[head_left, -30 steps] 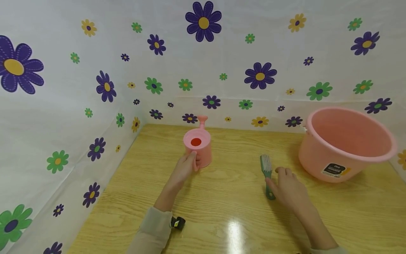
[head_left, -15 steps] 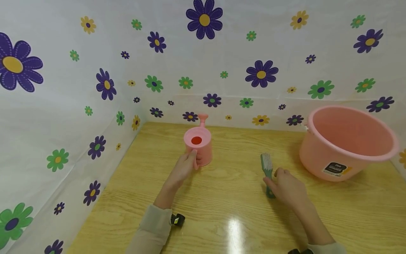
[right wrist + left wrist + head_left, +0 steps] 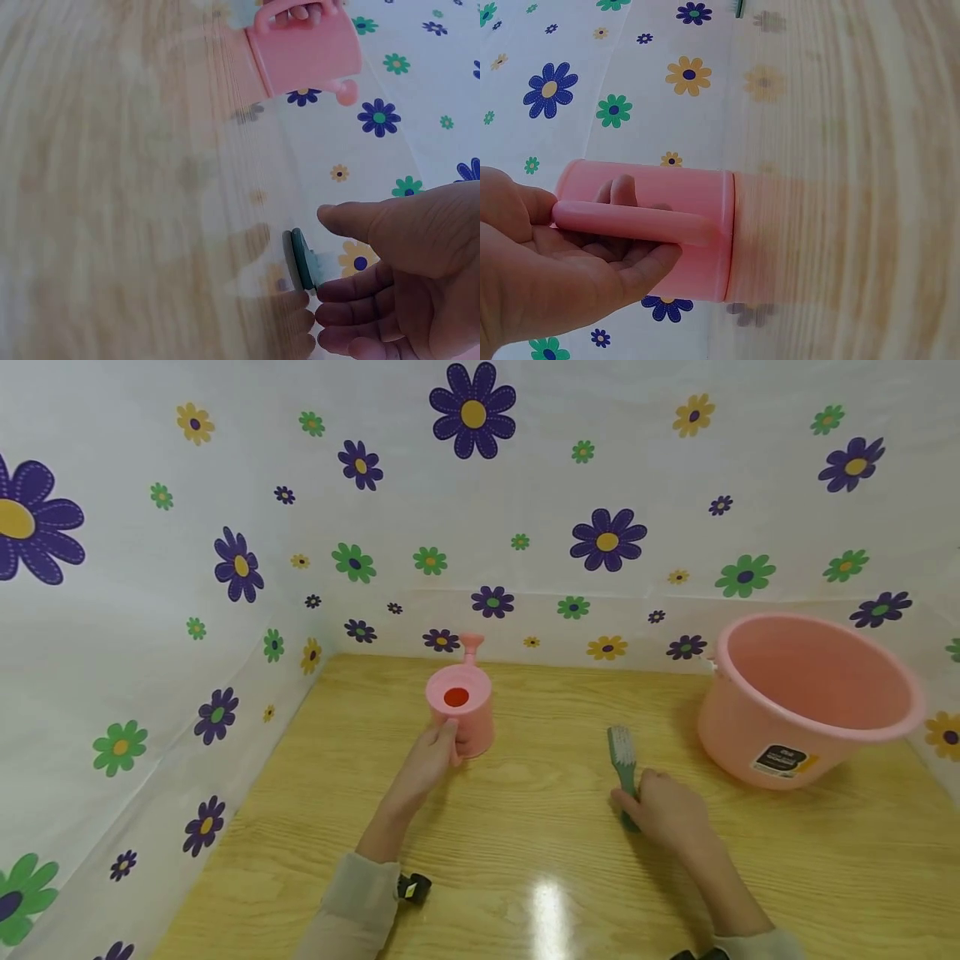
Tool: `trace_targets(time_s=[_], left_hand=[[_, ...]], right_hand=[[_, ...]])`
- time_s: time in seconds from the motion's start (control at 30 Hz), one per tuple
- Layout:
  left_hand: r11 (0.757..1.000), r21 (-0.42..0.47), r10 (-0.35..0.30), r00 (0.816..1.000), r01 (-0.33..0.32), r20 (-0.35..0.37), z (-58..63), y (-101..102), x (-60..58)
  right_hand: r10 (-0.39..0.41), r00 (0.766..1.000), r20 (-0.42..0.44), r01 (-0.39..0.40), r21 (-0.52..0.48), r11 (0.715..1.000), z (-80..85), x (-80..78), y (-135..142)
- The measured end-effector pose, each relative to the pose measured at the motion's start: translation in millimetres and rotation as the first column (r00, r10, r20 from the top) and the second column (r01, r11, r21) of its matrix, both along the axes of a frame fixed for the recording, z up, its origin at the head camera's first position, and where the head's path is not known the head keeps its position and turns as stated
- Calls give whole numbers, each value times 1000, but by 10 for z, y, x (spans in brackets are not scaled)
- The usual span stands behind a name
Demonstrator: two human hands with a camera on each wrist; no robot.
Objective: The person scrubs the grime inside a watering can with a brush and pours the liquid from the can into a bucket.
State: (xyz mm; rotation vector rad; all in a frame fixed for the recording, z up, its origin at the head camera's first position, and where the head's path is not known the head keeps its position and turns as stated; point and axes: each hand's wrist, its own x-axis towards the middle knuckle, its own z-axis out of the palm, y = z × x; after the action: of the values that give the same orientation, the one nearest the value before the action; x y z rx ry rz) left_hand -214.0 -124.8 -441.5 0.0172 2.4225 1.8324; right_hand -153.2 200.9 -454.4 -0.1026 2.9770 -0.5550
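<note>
A pink watering can stands upright on the wooden table, its sprinkler spout pointing toward the back wall. My left hand grips its handle, fingers passing through the loop. To the right, a green brush with pale bristles lies on the table, head away from me. Over its handle is my right hand, thumb on one side and fingers on the other. In the right wrist view a gap shows between thumb and fingers, with the brush still lying on the tabletop.
A large pink bucket with a black label stands at the right, beyond my right hand. White sheeting printed with flowers covers the back and left sides, meeting the table at its edges. Black wrist straps show at both cuffs.
My right hand has lowered slightly and moved closer around the brush handle. My left hand keeps its hold on the watering can. The head view has shifted slightly.
</note>
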Motion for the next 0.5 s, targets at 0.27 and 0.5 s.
trace_targets(time_s=[0.27, 0.5], left_hand=[[1000, 14, -21, 1000, 21, 2, 6, 43, -25], [999, 21, 33, 999, -34, 34, 6, 59, 2]], right_hand=[[-10, 1000, -17, 11, 12, 1000, -29, 30, 40], [-21, 999, -25, 21, -16, 1000, -70, -3, 43]])
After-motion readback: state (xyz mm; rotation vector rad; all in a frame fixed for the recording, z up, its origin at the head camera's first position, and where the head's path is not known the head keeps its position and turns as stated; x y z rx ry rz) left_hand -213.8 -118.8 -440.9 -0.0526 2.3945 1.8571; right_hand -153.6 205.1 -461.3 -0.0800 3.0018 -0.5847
